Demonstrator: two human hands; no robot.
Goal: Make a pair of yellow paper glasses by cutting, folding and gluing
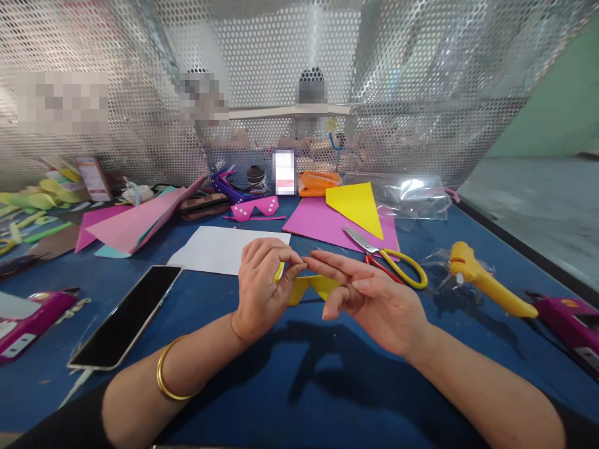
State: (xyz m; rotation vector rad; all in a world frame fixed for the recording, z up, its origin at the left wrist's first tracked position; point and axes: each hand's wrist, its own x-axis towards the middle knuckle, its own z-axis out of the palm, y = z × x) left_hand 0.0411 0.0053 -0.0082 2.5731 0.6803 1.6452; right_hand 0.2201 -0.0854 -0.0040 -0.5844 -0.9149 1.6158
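A yellow glasses-shaped cutout shows behind and between my two hands, partly hidden by them. My left hand is closed, thumb and fingertips pinched at the cutout's upper left, where a bit of yellow shows between them. My right hand has its fingers extended and apart, and its fingertips meet those of my left hand in front of the cutout. Just beyond my right hand are scissors with yellow and red handles. Pink foam glasses with white squares lie farther back.
White paper, a purple sheet and a yellow sheet lie behind the hands. A black phone is at left; a yellow glue gun is at right. Perforated metal stands behind the blue table.
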